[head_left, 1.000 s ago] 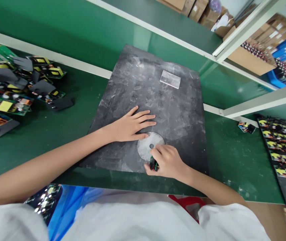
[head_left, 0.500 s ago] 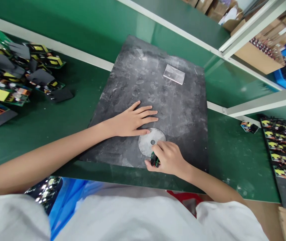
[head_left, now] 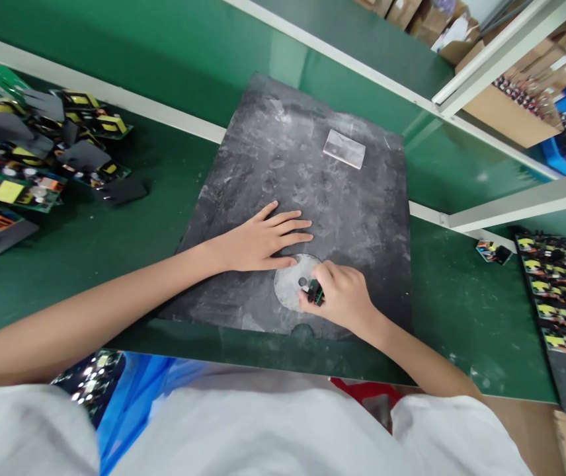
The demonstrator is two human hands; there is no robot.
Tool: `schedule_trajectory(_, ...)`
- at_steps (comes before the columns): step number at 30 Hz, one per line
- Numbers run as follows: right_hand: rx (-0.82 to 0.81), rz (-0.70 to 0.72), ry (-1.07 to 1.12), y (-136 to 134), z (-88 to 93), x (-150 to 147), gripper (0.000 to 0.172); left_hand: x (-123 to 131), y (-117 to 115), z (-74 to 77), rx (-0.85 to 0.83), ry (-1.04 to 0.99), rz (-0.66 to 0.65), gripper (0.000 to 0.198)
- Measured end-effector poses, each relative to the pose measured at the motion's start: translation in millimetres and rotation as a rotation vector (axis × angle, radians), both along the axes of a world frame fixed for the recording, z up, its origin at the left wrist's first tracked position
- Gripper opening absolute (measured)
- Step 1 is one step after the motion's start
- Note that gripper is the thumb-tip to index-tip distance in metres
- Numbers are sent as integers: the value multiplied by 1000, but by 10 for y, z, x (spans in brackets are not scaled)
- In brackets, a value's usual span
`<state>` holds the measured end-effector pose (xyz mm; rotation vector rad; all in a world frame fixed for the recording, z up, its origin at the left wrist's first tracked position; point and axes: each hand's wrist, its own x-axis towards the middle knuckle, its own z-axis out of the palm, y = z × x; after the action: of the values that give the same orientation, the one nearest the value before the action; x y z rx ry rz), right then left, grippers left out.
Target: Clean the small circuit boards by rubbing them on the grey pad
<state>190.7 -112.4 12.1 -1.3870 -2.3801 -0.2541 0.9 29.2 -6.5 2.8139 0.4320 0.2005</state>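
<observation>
My left hand [head_left: 260,241] lies flat and open on a dark grey work mat [head_left: 357,218], fingers spread, thumb tip on the edge of a pale round disc [head_left: 289,288] with a small hole in its middle. My right hand [head_left: 340,297] is closed around a small green circuit board [head_left: 316,293] and presses it down on the disc, just right of the hole.
A heap of green circuit boards and black pads [head_left: 25,158] lies at the left on the green bench. A clear plastic piece [head_left: 344,149] sits at the mat's far side. Rows of boards [head_left: 558,297] lie at the right. Cardboard boxes [head_left: 508,116] stand behind the white rack.
My right hand has carried the small board from the mat's near edge up onto the disc. My left hand stays flat in place.
</observation>
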Motion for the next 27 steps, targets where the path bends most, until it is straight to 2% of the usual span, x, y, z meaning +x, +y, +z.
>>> schedule_trajectory(5,-23,87,-9,18,10,6,22,-4,0,1,4,2,0,53)
schedule_trajectory(9,-8,-31,-9,39,2,26,24,-7,2,-4,-1,-2,0,53)
schedule_trajectory(10,-8,-24,-6,37,-1,25,24,-6,3,-4,-1,1,-1,54)
schedule_trajectory(14,-31,106,-8,18,-7,14,24,-2,4,0,-2,-3,-4,53)
schedule_trajectory(19,-23,-37,-18,60,-4,50,26,-9,5,-15,0,-29,-2,53)
schedule_trajectory(24,-72,87,9,9,0,9,24,-11,0,-8,2,-12,-3,53)
schedule_trajectory(27,-58,27,-3,35,-11,35,26,-8,1,-2,3,-7,4,53)
